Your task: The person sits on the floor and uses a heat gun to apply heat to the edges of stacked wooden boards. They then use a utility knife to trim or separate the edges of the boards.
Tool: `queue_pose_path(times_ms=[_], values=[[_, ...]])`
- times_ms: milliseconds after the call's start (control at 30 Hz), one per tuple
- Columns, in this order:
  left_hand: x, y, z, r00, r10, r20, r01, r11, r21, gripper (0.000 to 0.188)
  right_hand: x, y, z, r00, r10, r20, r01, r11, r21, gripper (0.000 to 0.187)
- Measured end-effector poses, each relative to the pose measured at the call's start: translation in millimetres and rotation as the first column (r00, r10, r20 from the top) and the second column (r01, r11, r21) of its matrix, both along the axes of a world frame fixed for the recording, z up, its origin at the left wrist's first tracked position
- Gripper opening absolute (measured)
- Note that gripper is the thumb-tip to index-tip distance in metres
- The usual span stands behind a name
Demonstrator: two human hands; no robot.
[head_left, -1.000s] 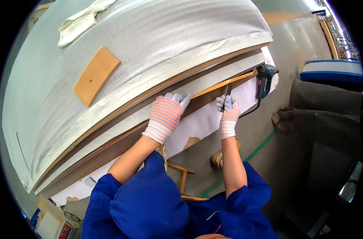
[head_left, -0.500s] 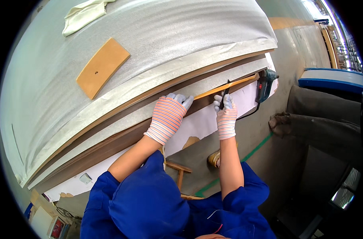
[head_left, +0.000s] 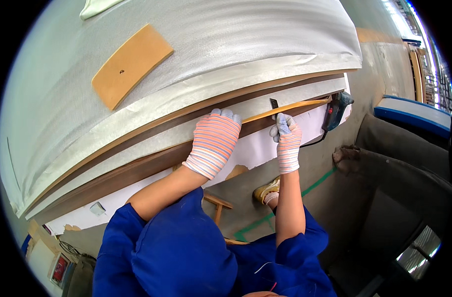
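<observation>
My left hand [head_left: 217, 141], in a striped knit glove with grey fingertips, curls over the edge of a dark brown curved board [head_left: 156, 161]. Its fingers close around one end of a thin yellow-orange strip [head_left: 285, 107], although the grip itself is partly hidden. The strip runs right from there along the board. My right hand [head_left: 288, 141], gloved alike, is closed on a slim dark cutting knife [head_left: 274, 105]. Its flat blade stands upright across the strip, between the hand and the pale board face behind. Whether the blade touches the strip, I cannot tell.
A dark green power tool [head_left: 337, 111] with a cord lies at the strip's right end. A tan curved wooden piece [head_left: 132, 67] and a pale cloth [head_left: 94, 7] rest on the grey-white covered surface [head_left: 226, 34]. Below stands a wooden stool [head_left: 217, 204]; dark padded rolls [head_left: 399, 143] are at right.
The knife has tipped from leaning right to leaning left across the strip, with my right hand turned. My left hand's thumb has gone out of sight. The whole view has shifted slightly.
</observation>
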State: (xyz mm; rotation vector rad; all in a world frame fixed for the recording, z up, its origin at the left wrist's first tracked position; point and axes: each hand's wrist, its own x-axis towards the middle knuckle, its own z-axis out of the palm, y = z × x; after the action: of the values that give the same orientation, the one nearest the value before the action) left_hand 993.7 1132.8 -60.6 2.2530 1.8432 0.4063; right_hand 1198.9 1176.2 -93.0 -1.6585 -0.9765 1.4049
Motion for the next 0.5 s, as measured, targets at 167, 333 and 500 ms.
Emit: queue_pose_path(times_ms=[167, 333, 500], values=[[-1.6, -0.7, -7.6, 0.998, -0.038, 0.045, 0.037, 0.999, 0.032, 0.005, -13.7, -3.8, 5.0, 0.997, 0.074, 0.031, -0.073, 0.997, -0.034, 0.025], [-1.0, -3.2, -6.4, 0.999, -0.04, 0.008, 0.04, 0.999, 0.0, 0.006, -16.8, -8.2, 5.1, 0.996, 0.092, 0.022, -0.091, 0.995, -0.037, 0.022], [-1.9, -4.0, -10.2, 0.998, -0.033, 0.062, 0.032, 0.999, 0.014, 0.007, -18.6, -10.4, 6.6, 0.994, 0.1, 0.036, -0.098, 0.993, -0.071, 0.022]])
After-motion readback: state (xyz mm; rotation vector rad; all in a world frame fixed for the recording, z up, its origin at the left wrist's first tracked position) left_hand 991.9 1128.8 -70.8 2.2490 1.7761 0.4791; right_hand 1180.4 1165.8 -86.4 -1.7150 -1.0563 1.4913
